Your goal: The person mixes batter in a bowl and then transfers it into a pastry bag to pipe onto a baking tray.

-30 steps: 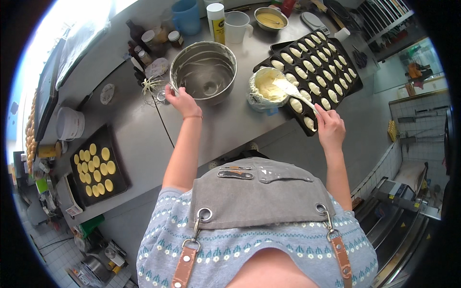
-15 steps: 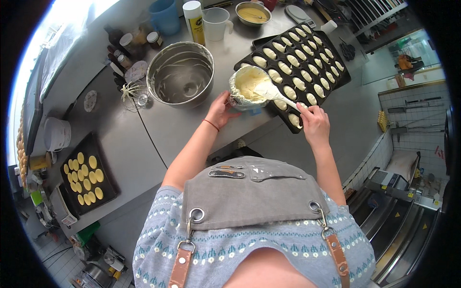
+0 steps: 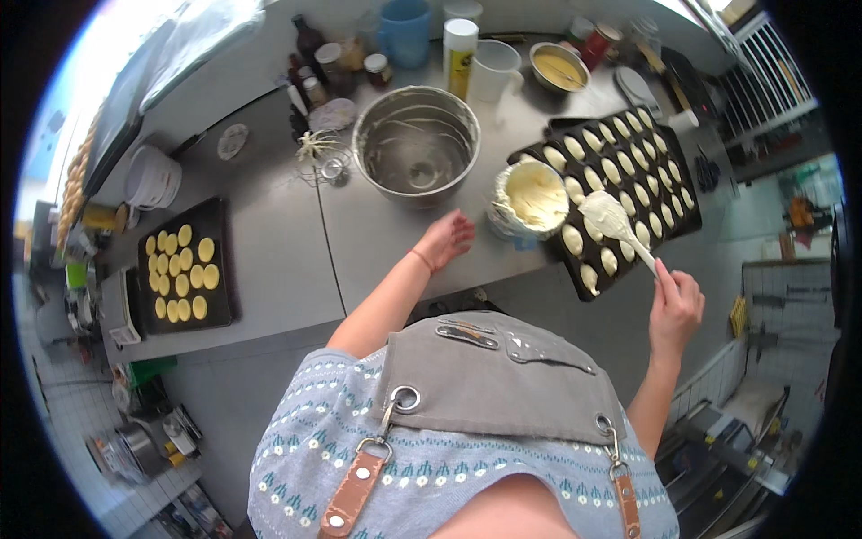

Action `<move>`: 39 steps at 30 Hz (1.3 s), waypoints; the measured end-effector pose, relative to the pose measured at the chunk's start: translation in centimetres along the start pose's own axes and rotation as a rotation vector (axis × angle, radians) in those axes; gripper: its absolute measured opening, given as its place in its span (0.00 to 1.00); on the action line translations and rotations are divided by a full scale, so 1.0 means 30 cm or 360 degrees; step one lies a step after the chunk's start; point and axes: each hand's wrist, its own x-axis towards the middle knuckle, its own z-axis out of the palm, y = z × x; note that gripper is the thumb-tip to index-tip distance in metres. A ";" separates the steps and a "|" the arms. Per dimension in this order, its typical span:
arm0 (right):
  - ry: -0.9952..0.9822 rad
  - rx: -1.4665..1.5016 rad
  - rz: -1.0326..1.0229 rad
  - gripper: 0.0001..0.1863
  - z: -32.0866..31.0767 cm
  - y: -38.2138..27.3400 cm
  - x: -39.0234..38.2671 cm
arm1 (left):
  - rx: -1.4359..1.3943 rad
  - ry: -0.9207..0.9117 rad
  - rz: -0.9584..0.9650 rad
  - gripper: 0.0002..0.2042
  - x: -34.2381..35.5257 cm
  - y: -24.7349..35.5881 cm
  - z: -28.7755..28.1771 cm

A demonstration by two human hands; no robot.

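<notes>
My right hand (image 3: 676, 304) grips the handle of a white spatula (image 3: 636, 244), its blade loaded with pale batter. The blade hangs over the dark moulded baking pan (image 3: 584, 286), whose oval hollows hold pale batter. Left of the blade stands a tub of batter (image 3: 499, 212), its rim smeared, partly covering the pan's near left side. My left hand (image 3: 449, 241) is off the tub, over the steel counter, fingers loosely spread with nothing in them. Behind it sits a large steel mixing bowl (image 3: 417, 190) with batter streaks inside.
A whisk (image 3: 321, 154) lies left of the bowl. At far left is a dark tray (image 3: 215, 296) of yellow oval pieces. Along the back stand a blue jug (image 3: 404, 36), a clear measuring jug (image 3: 494, 72), a spray can (image 3: 460, 56), jars and a bowl of yellow mixture (image 3: 559, 68).
My left hand has let go of the tub and drawn back from it. My right hand has lifted the spatula, heaped with batter, out of the tub to the right. The view has shifted.
</notes>
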 end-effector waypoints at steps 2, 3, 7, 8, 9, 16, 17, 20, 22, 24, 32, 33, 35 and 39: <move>0.0094 -0.0058 -0.0037 0.20 -0.034 -0.024 0.041 | 0.0821 0.0289 -0.0021 0.28 -0.124 0.042 -0.039; 0.0145 -0.0075 -0.0078 0.20 -0.055 -0.052 0.060 | 0.1410 0.0456 0.0003 0.31 -0.200 0.072 -0.072; 0.0310 0.0024 -0.0297 0.19 -0.160 -0.185 0.144 | 0.1622 0.0927 0.0727 0.38 -0.356 0.216 -0.171; 0.0345 0.0094 -0.0333 0.18 -0.184 -0.223 0.163 | 0.1307 0.0960 0.0916 0.36 -0.330 0.238 -0.181; 0.0358 0.0144 -0.0376 0.17 -0.206 -0.263 0.187 | 0.0966 0.1003 0.1098 0.34 -0.285 0.260 -0.205; 0.0034 0.0488 -0.0794 0.16 -0.052 -0.467 0.412 | -0.0170 0.1039 0.1492 0.35 -0.091 0.412 -0.218; -0.0047 0.0443 -0.0831 0.16 0.028 -0.486 0.444 | -0.0358 0.1156 0.1441 0.31 -0.103 0.429 -0.207; -0.0170 0.0199 -0.1061 0.19 0.194 -0.568 0.518 | 0.0000 0.1327 0.1591 0.30 -0.207 0.399 -0.241; -0.0094 0.0089 -0.1306 0.20 0.261 -0.641 0.544 | 0.0180 0.1228 0.1642 0.28 -0.314 0.402 -0.220; 0.0132 0.0043 -0.1587 0.18 0.298 -0.784 0.566 | 0.0414 0.1115 0.1663 0.27 -0.364 0.404 -0.272; -0.0318 -0.0042 -0.1433 0.10 0.560 -1.023 0.442 | 0.0910 0.1106 0.1480 0.24 -0.498 0.395 -0.251; -0.0729 0.0016 -0.1350 0.08 0.568 -1.019 0.400 | 0.0923 0.1020 0.1450 0.26 -0.535 0.394 -0.223; -0.1321 0.0186 -0.1117 0.09 0.563 -1.017 0.312 | 0.1138 0.1156 0.1588 0.26 -0.515 0.365 -0.213; -0.1605 0.0691 -0.0885 0.22 0.527 -0.954 0.297 | 0.1206 0.1134 0.1622 0.25 -0.499 0.343 -0.221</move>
